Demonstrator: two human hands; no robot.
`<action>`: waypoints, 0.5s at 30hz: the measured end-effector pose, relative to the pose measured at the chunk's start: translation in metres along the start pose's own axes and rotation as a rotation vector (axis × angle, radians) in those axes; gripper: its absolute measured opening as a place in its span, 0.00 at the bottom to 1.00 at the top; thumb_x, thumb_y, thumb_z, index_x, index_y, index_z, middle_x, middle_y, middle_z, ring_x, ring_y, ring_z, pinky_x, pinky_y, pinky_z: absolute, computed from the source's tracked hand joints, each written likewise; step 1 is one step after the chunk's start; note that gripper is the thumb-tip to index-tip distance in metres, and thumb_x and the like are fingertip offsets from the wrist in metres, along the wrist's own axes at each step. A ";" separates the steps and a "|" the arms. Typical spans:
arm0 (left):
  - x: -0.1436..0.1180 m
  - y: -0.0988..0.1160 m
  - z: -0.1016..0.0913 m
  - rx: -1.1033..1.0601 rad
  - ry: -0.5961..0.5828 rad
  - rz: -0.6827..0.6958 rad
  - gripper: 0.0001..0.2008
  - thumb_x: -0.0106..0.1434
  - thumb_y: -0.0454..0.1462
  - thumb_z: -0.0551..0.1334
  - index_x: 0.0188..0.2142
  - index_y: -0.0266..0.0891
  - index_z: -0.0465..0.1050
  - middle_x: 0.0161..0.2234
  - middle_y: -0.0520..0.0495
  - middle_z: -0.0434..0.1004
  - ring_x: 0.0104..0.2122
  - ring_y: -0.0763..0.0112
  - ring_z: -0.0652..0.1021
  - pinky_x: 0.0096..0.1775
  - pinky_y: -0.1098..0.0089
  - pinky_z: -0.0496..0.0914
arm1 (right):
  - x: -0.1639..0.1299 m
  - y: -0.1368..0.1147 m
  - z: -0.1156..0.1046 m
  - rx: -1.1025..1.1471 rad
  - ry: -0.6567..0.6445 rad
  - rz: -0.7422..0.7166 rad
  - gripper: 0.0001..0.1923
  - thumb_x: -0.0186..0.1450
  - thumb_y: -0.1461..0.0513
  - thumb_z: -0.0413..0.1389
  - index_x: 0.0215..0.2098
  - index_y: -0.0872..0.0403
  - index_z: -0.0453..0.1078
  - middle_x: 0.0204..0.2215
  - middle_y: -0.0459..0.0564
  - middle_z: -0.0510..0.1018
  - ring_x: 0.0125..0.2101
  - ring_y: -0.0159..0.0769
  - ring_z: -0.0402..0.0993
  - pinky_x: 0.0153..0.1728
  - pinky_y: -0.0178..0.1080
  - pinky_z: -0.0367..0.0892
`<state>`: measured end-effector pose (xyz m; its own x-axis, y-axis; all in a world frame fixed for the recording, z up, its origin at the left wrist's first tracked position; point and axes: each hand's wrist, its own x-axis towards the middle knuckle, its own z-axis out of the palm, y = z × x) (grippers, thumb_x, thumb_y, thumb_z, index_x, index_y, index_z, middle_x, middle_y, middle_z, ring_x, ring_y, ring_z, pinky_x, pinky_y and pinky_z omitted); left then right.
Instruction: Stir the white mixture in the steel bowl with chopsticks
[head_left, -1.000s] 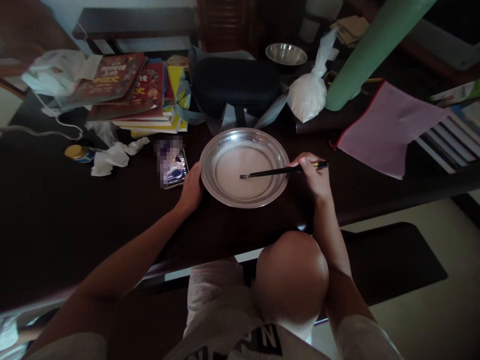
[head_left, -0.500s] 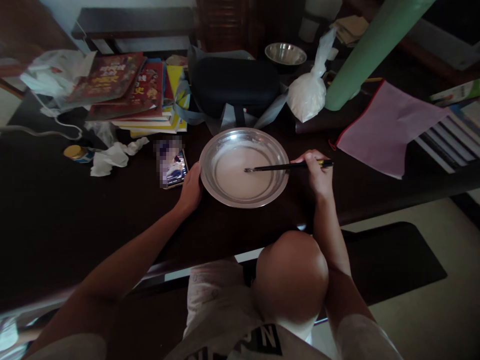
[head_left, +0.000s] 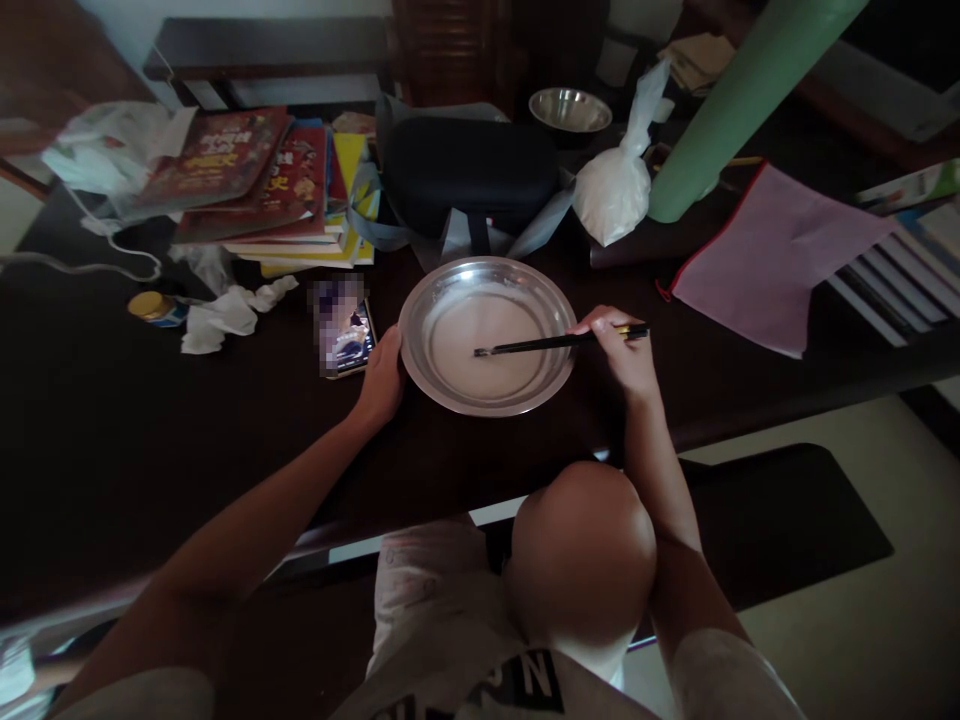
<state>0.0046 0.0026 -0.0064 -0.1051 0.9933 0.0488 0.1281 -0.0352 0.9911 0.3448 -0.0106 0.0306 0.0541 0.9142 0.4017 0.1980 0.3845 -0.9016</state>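
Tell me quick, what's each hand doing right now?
Left hand: touching the metal bowl; can't tell if it's gripping.
Right hand: closed, holding black chopsticks.

Near the front edge of the dark tabletop [head_left: 112, 430], a round silver metal bowl [head_left: 418, 345] contains pale liquid [head_left: 480, 325], with a rectangular phone [head_left: 345, 330] to its left, a black oblong case [head_left: 469, 170] behind, a knotted translucent plastic bag [head_left: 611, 195] behind-right, and a pink red-edged pouch [head_left: 772, 260] farther right.

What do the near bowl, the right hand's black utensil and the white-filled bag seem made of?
Near bowl: metal, likely stainless steel; polished, with bright reflections.
Black utensil: perhaps lacquered wood or plastic; smooth-looking, no grain visible.
White-filled bag: probably thin plastic; translucent, creased at its neck.
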 end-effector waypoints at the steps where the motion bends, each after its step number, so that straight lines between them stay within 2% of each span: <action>1: 0.000 0.001 0.000 0.008 0.008 0.009 0.18 0.77 0.48 0.54 0.36 0.43 0.73 0.41 0.42 0.81 0.50 0.57 0.78 0.56 0.59 0.74 | 0.000 0.000 0.000 -0.008 -0.010 -0.006 0.22 0.66 0.40 0.64 0.28 0.47 0.81 0.27 0.45 0.85 0.32 0.38 0.85 0.39 0.42 0.77; 5: -0.001 0.003 0.000 0.032 0.024 0.037 0.18 0.75 0.50 0.56 0.31 0.44 0.70 0.36 0.43 0.80 0.47 0.55 0.78 0.54 0.59 0.75 | 0.000 0.002 -0.002 -0.024 0.129 0.002 0.25 0.67 0.39 0.63 0.27 0.48 0.79 0.25 0.45 0.84 0.31 0.38 0.84 0.39 0.42 0.78; 7: -0.001 0.005 0.000 0.040 0.023 0.041 0.18 0.75 0.50 0.56 0.31 0.45 0.69 0.36 0.44 0.80 0.48 0.55 0.78 0.55 0.58 0.74 | 0.000 0.002 -0.002 -0.018 0.121 0.023 0.26 0.66 0.38 0.62 0.26 0.48 0.78 0.24 0.45 0.83 0.30 0.38 0.84 0.38 0.43 0.78; 11: -0.001 0.008 -0.001 0.058 0.027 0.054 0.16 0.73 0.49 0.57 0.31 0.45 0.69 0.38 0.43 0.81 0.50 0.53 0.78 0.57 0.58 0.73 | 0.000 0.001 -0.001 -0.018 0.017 0.005 0.24 0.65 0.38 0.65 0.26 0.47 0.80 0.27 0.46 0.86 0.33 0.40 0.85 0.39 0.43 0.79; 15: -0.003 0.011 0.000 0.049 0.011 0.044 0.16 0.73 0.47 0.57 0.30 0.45 0.67 0.38 0.43 0.81 0.50 0.54 0.77 0.57 0.58 0.73 | 0.001 0.000 -0.001 -0.037 0.145 0.020 0.26 0.67 0.37 0.62 0.25 0.48 0.79 0.24 0.45 0.84 0.29 0.39 0.84 0.37 0.43 0.78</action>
<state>0.0062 -0.0003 0.0048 -0.1088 0.9896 0.0937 0.1810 -0.0729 0.9808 0.3458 -0.0100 0.0311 0.1984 0.8923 0.4054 0.2313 0.3593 -0.9041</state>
